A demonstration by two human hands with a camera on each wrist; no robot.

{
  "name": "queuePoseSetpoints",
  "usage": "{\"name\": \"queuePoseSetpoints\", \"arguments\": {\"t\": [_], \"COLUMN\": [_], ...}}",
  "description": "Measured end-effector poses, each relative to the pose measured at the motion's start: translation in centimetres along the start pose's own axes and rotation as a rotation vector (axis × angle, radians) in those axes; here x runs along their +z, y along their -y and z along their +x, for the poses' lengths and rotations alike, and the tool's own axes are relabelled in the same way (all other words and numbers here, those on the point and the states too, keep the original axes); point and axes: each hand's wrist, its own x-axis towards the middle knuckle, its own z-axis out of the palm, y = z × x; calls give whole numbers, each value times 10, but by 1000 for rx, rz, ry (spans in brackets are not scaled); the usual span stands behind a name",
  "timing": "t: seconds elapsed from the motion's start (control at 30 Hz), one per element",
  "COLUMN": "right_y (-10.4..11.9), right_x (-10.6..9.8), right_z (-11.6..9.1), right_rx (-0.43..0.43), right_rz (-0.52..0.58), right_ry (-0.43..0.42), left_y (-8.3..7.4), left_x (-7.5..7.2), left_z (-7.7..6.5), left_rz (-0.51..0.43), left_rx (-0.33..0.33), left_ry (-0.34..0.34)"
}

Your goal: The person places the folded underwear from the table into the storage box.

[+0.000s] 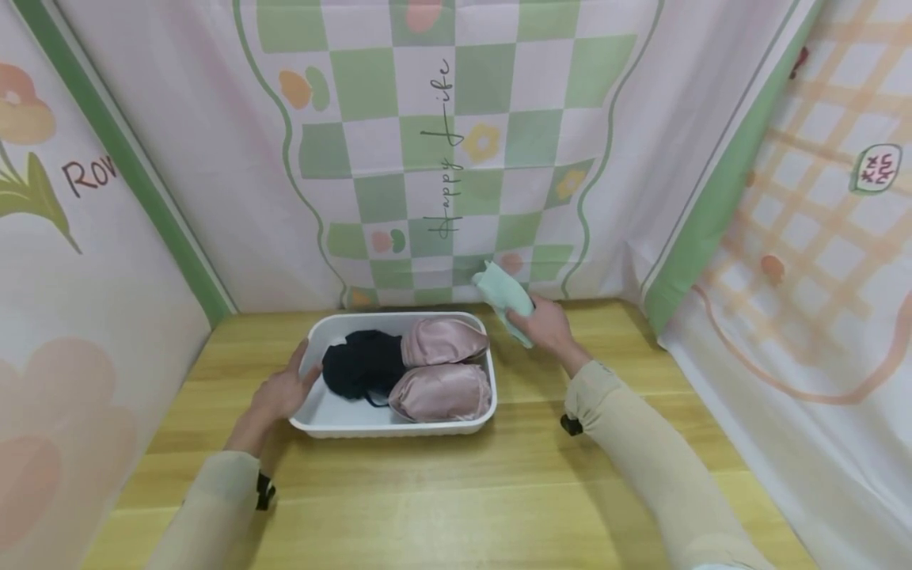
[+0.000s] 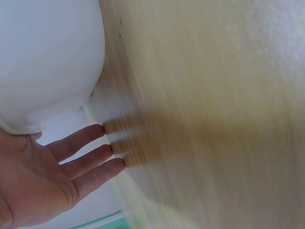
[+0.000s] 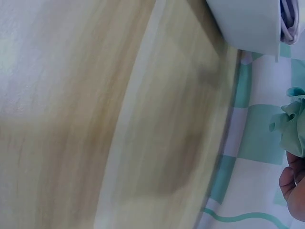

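A white plastic tray (image 1: 399, 430) stands on the table with a bunched black garment (image 1: 363, 362), a thin strap showing, at its left. Two folded pink satin bras (image 1: 442, 393) lie one behind the other in its right half. My left hand (image 1: 280, 392) holds the tray's left rim, thumb over the inside; the left wrist view shows the other fingers (image 2: 90, 164) stretched down outside the wall. To the right of the tray, my right hand (image 1: 547, 323) pinches a folded mint-green garment (image 1: 504, 294) above the table. Its frilly edge shows in the right wrist view.
The wood-grain table (image 1: 427, 499) ends at a checked green-and-white curtain (image 1: 427, 182) behind the tray. Printed curtains also close off the left (image 1: 85, 317) and right (image 1: 805, 332) sides.
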Motion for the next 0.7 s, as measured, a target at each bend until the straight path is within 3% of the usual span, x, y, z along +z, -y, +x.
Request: {"name": "queuePoseSetpoints", "arguments": {"t": [0.7], "right_y": [25], "right_x": [-9], "right_z": [1], "right_rx": [-59], "right_rz": [-14], "right_ry": [16], "left_y": [-3], "left_x": [-3], "left_z": [-4], "left_rz": [-7], "left_rx": [9], "left_ry": [2]}}
